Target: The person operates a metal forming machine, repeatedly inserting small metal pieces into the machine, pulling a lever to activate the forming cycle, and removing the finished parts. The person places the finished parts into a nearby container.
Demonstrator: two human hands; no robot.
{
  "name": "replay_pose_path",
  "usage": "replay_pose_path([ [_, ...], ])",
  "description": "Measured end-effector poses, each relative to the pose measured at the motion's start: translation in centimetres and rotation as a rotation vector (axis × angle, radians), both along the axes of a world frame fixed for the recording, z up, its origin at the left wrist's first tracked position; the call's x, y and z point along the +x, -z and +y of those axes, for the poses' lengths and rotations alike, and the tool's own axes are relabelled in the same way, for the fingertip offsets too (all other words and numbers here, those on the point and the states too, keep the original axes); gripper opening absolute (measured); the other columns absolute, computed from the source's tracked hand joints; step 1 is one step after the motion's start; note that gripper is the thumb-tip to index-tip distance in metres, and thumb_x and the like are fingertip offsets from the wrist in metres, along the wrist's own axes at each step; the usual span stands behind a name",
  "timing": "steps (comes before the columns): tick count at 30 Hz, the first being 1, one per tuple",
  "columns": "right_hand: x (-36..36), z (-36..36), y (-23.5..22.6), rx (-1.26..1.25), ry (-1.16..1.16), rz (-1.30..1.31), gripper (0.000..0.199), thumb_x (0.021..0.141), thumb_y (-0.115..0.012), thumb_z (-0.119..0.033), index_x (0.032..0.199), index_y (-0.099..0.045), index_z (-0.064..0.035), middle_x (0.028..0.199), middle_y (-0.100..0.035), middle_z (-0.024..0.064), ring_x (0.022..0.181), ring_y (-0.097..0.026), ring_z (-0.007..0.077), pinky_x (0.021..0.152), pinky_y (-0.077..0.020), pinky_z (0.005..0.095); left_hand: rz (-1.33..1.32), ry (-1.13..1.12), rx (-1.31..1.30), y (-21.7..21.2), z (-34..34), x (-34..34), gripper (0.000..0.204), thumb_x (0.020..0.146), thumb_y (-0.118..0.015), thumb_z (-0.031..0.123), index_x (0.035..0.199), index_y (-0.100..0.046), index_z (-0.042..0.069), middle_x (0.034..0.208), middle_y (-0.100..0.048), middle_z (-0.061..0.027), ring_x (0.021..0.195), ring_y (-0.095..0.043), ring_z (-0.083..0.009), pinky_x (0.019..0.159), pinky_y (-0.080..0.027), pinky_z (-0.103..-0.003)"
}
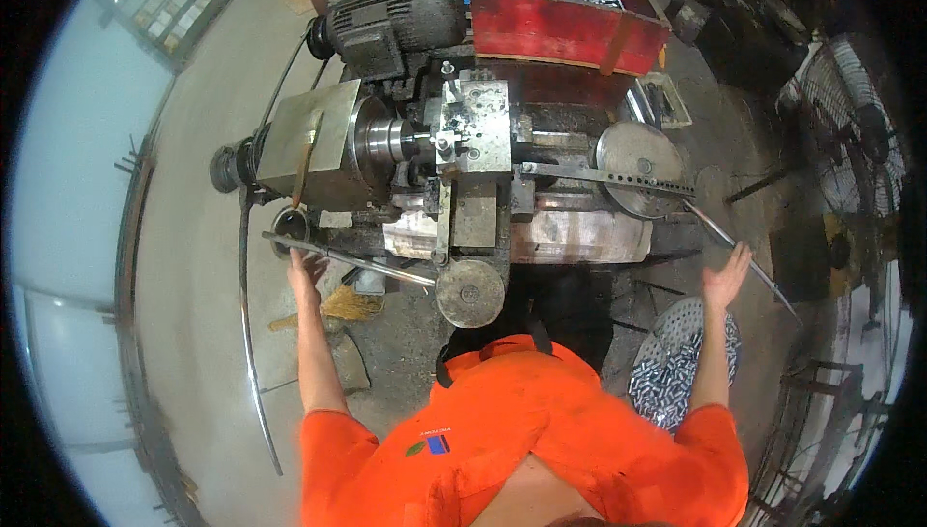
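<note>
My left hand (305, 268) is at a metal lever rod (362, 261) that runs to a round disc (470, 292) on the near side of a small lathe. Its fingers look spread, not wrapped round the rod. My right hand (724, 282) has its fingers stretched out beside a second lever rod (734, 242); the fingertips seem to touch it. That rod joins a larger round disc (642, 168) with a perforated bar (608, 176) across it. Between them sit the lathe's chuck (379, 141) and a metal tool block (483, 126).
Behind the lathe are an electric motor (396, 25) and a red box (560, 29) of small metal parts. A basket (684, 319) of similar shiny parts stands low at right. A fan (850, 126) is far right. A brush (307, 160) lies on the headstock; a straw broom (350, 305) is below.
</note>
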State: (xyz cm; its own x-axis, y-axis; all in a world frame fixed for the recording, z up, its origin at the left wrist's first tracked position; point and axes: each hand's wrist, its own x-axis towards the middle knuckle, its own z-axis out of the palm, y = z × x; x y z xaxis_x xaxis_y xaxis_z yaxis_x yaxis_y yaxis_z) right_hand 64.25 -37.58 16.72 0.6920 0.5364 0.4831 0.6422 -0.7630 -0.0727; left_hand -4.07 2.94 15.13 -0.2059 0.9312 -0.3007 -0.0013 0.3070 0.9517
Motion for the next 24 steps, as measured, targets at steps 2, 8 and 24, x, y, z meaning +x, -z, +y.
replay_pose_path([
  [2, -4.0, -0.6, 2.3, 0.150, -0.156, 0.143, 0.081, 0.057, -0.064, -0.016, 0.132, -0.037, 0.0005, 0.135, -0.039, 0.0219, 0.124, -0.037, 0.0362, 0.105, -0.0282, 0.0414, 0.330, 0.170, 0.013, 5.4, 0.7, -3.7, 0.053, 0.083, -0.060, 0.042, 0.111, -0.052, -0.002, 0.087, -0.062, -0.0137, 0.076, -0.063, -0.0234, 0.068, -0.050, -0.034],
  [8, -13.2, -1.8, 5.4, 0.102, -0.221, 0.698, 0.055, 0.058, -0.059, -0.012, 0.112, -0.058, -0.0012, 0.119, -0.054, 0.0202, 0.108, -0.053, 0.0345, 0.092, -0.0424, 0.0375, 1.519, 0.781, -0.006, 6.0, -1.8, 2.5, 0.053, 0.079, -0.056, 0.052, 0.102, -0.058, 0.004, 0.090, -0.065, -0.0187, 0.084, -0.062, -0.0356, 0.072, -0.049, -0.042],
  [24, -11.5, 11.8, -8.8, 0.171, -0.652, 0.442, 0.032, 0.060, -0.060, -0.007, 0.090, -0.065, -0.0016, 0.086, -0.064, 0.0167, 0.081, -0.062, 0.0331, 0.072, -0.0494, 0.0378, 1.436, 0.827, -0.093, 8.8, -3.1, 2.1, 0.044, 0.078, -0.061, 0.043, 0.099, -0.058, 0.004, 0.095, -0.063, -0.0195, 0.091, -0.061, -0.0346, 0.076, -0.049, -0.044],
])
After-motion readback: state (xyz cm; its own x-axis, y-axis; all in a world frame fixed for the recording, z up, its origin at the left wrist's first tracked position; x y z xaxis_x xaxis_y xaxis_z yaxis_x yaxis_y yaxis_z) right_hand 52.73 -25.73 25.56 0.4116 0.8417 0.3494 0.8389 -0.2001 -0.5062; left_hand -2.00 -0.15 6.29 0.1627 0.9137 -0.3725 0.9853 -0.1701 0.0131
